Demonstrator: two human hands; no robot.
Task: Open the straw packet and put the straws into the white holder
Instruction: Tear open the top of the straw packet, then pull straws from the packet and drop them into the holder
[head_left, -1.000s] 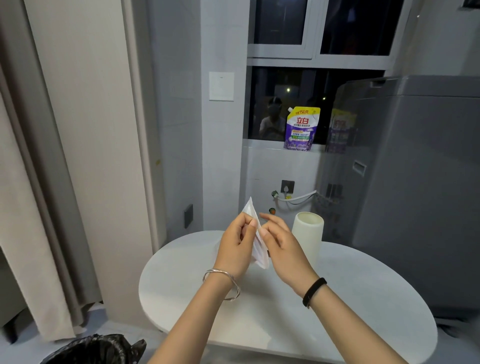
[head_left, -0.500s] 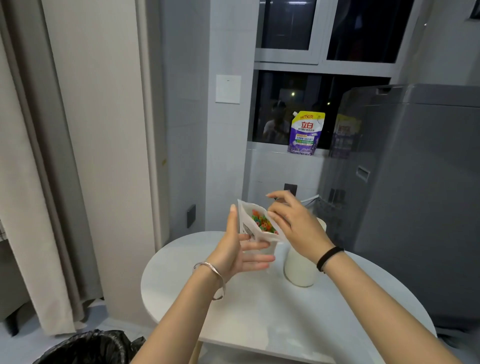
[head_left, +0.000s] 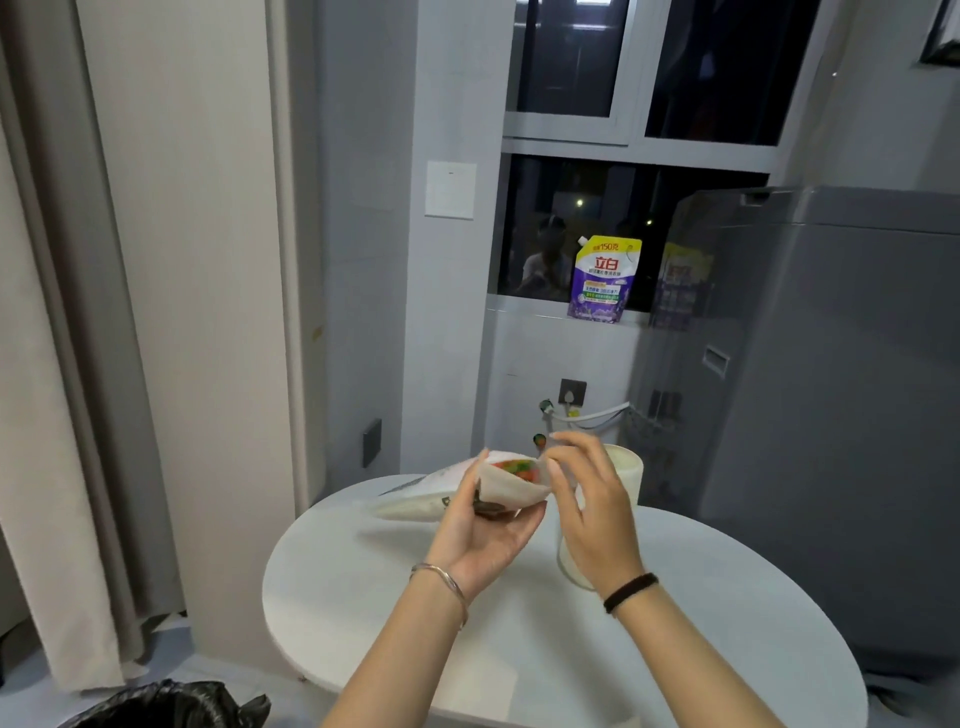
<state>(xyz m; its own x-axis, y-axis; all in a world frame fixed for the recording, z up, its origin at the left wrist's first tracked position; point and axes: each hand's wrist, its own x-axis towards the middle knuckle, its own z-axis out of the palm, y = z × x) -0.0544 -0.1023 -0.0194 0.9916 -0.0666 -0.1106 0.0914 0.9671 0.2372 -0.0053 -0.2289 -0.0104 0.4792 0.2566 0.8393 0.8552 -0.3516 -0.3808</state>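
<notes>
Gripping one open straw packet (head_left: 501, 488): left hand (head_left: 480, 535). Right hand (head_left: 592, 514) loosely spread beside one white holder (head_left: 626, 470).

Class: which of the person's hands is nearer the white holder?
Right. The right hand overlaps the white holder in view; the left hand, gripping the straw packet, sits further left.

Detergent pouch (head_left: 604, 279) on windowsill; grey washer (head_left: 831, 389) right; black bag (head_left: 171, 706).

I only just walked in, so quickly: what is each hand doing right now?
Left hand: closed around the opened straw packet, holding it above the table.
Right hand: fingers at the packet's open end; whether they grip anything cannot be told.
</notes>
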